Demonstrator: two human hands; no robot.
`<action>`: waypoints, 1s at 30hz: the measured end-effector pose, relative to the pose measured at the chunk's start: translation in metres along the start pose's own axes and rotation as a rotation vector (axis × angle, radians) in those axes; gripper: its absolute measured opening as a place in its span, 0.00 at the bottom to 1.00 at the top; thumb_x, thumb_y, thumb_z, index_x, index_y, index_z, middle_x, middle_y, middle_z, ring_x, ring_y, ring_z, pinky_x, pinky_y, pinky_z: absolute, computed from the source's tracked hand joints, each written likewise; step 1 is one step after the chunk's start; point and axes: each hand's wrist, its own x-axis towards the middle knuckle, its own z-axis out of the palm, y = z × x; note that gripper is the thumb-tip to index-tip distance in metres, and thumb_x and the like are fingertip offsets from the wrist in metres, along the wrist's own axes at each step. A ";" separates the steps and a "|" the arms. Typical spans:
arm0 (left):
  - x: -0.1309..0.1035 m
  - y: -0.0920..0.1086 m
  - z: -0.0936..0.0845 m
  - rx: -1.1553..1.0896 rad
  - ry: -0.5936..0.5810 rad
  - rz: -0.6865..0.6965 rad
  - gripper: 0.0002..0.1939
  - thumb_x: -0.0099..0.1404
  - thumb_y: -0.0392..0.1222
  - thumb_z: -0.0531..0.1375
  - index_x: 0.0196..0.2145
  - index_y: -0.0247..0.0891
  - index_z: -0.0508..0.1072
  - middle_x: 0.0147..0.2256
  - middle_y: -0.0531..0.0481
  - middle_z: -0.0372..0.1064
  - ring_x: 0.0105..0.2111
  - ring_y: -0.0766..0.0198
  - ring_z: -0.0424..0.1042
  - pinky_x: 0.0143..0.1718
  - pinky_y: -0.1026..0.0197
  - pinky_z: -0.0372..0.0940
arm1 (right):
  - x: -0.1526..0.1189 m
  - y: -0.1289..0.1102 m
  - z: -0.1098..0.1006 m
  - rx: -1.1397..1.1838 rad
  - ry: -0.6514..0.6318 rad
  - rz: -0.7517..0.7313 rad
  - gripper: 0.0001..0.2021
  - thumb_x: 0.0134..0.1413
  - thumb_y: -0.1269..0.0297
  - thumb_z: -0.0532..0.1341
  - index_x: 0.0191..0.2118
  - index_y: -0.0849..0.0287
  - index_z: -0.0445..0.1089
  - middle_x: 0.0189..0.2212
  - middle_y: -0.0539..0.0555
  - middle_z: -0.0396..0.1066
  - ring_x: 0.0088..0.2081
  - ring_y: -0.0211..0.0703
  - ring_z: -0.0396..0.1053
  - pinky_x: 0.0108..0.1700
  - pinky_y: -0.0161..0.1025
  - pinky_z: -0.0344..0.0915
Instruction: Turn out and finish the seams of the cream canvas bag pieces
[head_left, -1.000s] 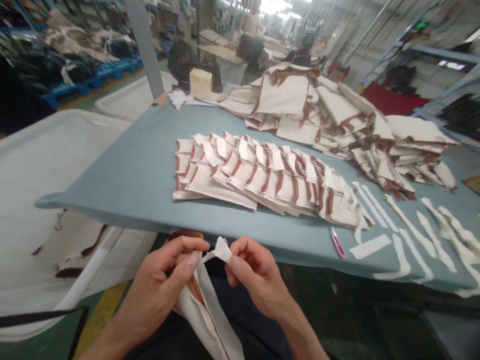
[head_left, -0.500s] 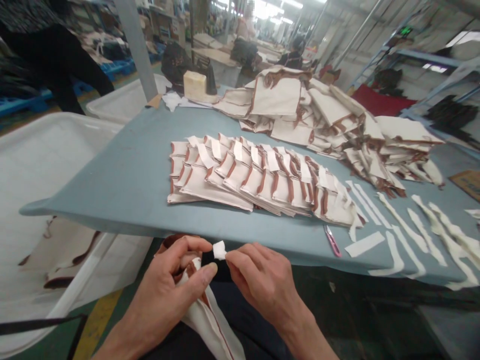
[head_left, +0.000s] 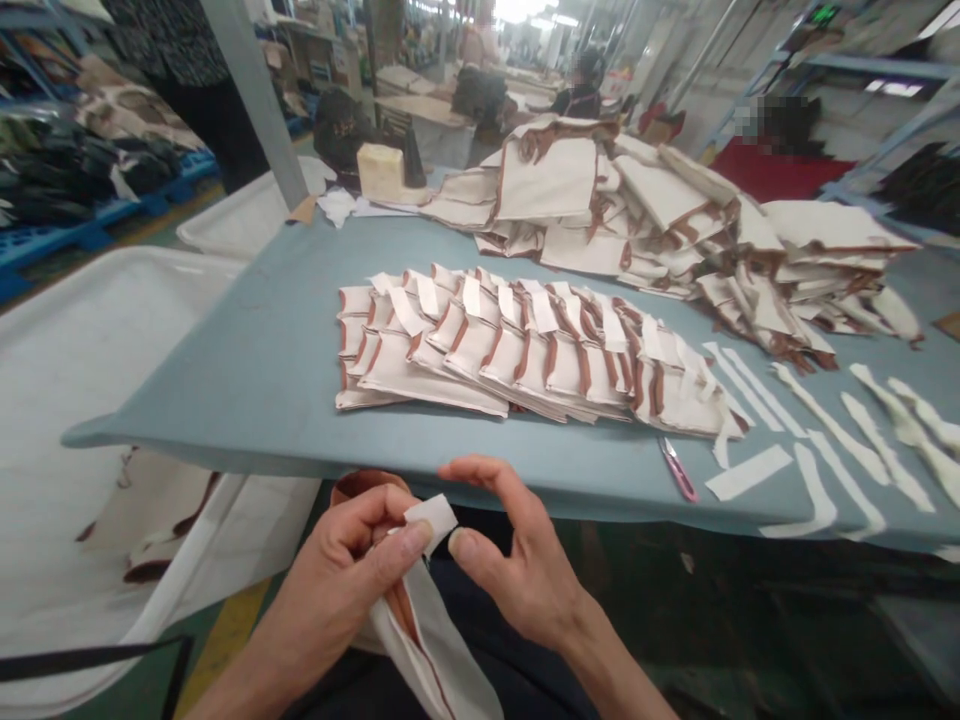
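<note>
My left hand [head_left: 352,570] is closed, its thumb pressing a small white strip [head_left: 435,520] against a cream fabric piece with brown edging [head_left: 442,640]. That piece hangs down over my lap, and a brown fold of it shows above my fingers. Close by on the right, my right hand [head_left: 517,570] has thumb and forefinger spread apart, with nothing between them. The thumb tip is near the strip's right end; whether it touches I cannot tell. On the blue-grey table [head_left: 247,400] in front lie overlapping rows of cream pieces with brown edges [head_left: 480,350], some topped with white strips.
Pink-handled snips [head_left: 679,470] lie near the table's front edge. Loose white strips [head_left: 817,490] are spread on the right. Behind is a heap of cream fabric pieces [head_left: 555,180]. A white bin [head_left: 150,300] stands at left, near a metal post [head_left: 255,90]. A person stands beyond.
My right hand has let go of the white strip and spread its fingers. The strip now sits under my left thumb, with more of it showing. The view has shifted slightly.
</note>
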 end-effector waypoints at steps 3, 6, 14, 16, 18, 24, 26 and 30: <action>-0.001 -0.001 0.002 -0.011 0.078 0.023 0.25 0.63 0.64 0.74 0.33 0.38 0.76 0.26 0.57 0.64 0.24 0.68 0.63 0.25 0.68 0.61 | 0.001 0.001 0.013 0.133 -0.040 0.082 0.11 0.63 0.56 0.69 0.46 0.55 0.78 0.42 0.53 0.83 0.44 0.48 0.78 0.51 0.43 0.71; 0.000 -0.005 0.002 0.043 0.068 0.065 0.25 0.64 0.64 0.72 0.33 0.38 0.76 0.27 0.56 0.65 0.23 0.67 0.64 0.24 0.67 0.62 | 0.000 0.001 0.030 0.254 0.056 0.155 0.11 0.64 0.54 0.69 0.37 0.56 0.75 0.31 0.49 0.77 0.33 0.41 0.70 0.42 0.39 0.68; -0.004 -0.008 -0.003 0.041 0.124 0.127 0.16 0.71 0.55 0.64 0.34 0.42 0.69 0.32 0.55 0.65 0.28 0.64 0.64 0.30 0.65 0.65 | -0.007 0.001 0.041 0.482 0.157 0.349 0.25 0.64 0.37 0.69 0.34 0.57 0.70 0.23 0.45 0.66 0.24 0.35 0.60 0.28 0.33 0.58; -0.007 -0.011 -0.006 -0.007 0.097 0.119 0.16 0.67 0.54 0.63 0.31 0.43 0.64 0.30 0.56 0.60 0.27 0.64 0.60 0.28 0.65 0.62 | -0.009 0.003 0.036 0.493 0.127 0.427 0.29 0.60 0.32 0.70 0.34 0.56 0.69 0.21 0.44 0.64 0.22 0.34 0.57 0.25 0.32 0.54; -0.011 -0.016 -0.011 0.013 0.038 0.116 0.18 0.65 0.54 0.64 0.29 0.43 0.61 0.29 0.56 0.58 0.26 0.64 0.56 0.26 0.65 0.57 | -0.013 0.007 0.034 0.510 0.067 0.498 0.30 0.57 0.30 0.70 0.35 0.56 0.69 0.19 0.42 0.63 0.20 0.32 0.54 0.23 0.31 0.51; -0.020 -0.018 -0.023 0.237 -0.111 0.088 0.15 0.64 0.54 0.62 0.29 0.42 0.65 0.28 0.55 0.63 0.27 0.63 0.60 0.28 0.64 0.57 | -0.031 0.012 0.039 0.536 -0.045 0.636 0.32 0.52 0.28 0.73 0.33 0.55 0.68 0.19 0.42 0.62 0.19 0.32 0.54 0.21 0.30 0.51; -0.021 -0.015 -0.025 0.365 -0.087 0.076 0.13 0.67 0.51 0.59 0.29 0.41 0.68 0.28 0.54 0.66 0.28 0.62 0.63 0.29 0.63 0.59 | -0.035 0.010 0.037 0.571 -0.058 0.659 0.32 0.51 0.28 0.73 0.33 0.55 0.67 0.18 0.41 0.61 0.18 0.31 0.51 0.20 0.30 0.50; -0.023 -0.017 -0.029 0.583 -0.057 0.141 0.16 0.74 0.48 0.57 0.31 0.40 0.77 0.31 0.51 0.75 0.31 0.60 0.71 0.33 0.62 0.63 | -0.038 0.000 0.034 0.620 -0.138 0.667 0.30 0.55 0.31 0.73 0.33 0.55 0.67 0.18 0.41 0.62 0.18 0.30 0.51 0.20 0.29 0.49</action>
